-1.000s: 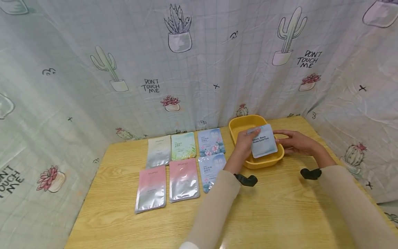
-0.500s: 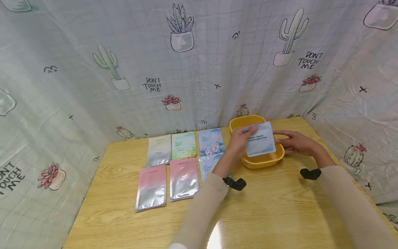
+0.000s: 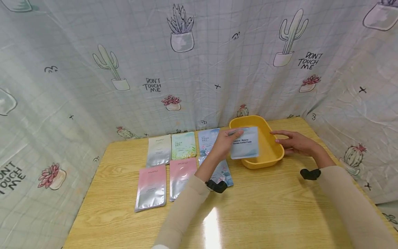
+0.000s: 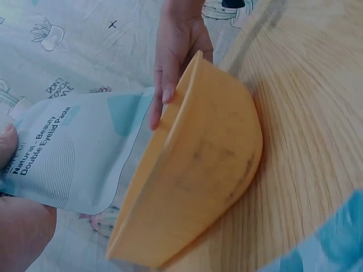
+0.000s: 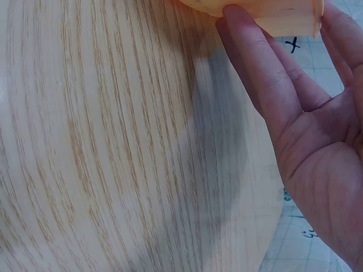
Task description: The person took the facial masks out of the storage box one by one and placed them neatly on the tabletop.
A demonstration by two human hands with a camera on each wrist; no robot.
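Note:
My left hand (image 3: 222,143) pinches a pale blue eyelid paste pouch (image 3: 245,143) at its left edge, the thumb on the printed front. The pouch is lifted, overlapping the left side of a yellow plastic basin (image 3: 271,145) in the head view. Its "Double Eyelid Paste" lettering shows in the left wrist view, where the pouch (image 4: 85,150) lies beside the basin's opening. On the basin's right side rests my right hand (image 3: 296,142), fingers extended against the wall and rim. Up close, the right hand (image 5: 306,119) has straight fingertips touching the basin (image 5: 283,17).
Left of the basin lie flat sachets: two pink-silver ones (image 3: 151,188), a cream-silver one (image 3: 159,151), a green one (image 3: 183,145) and two blue floral ones (image 3: 225,173), partly covered by my left arm. A cactus-print curtain (image 3: 199,69) hangs behind the wooden table (image 3: 264,207).
My left hand has carried the pouch leftward from over the middle of the basin to its left side, baring more of the basin's inside. My right hand has stayed at the basin.

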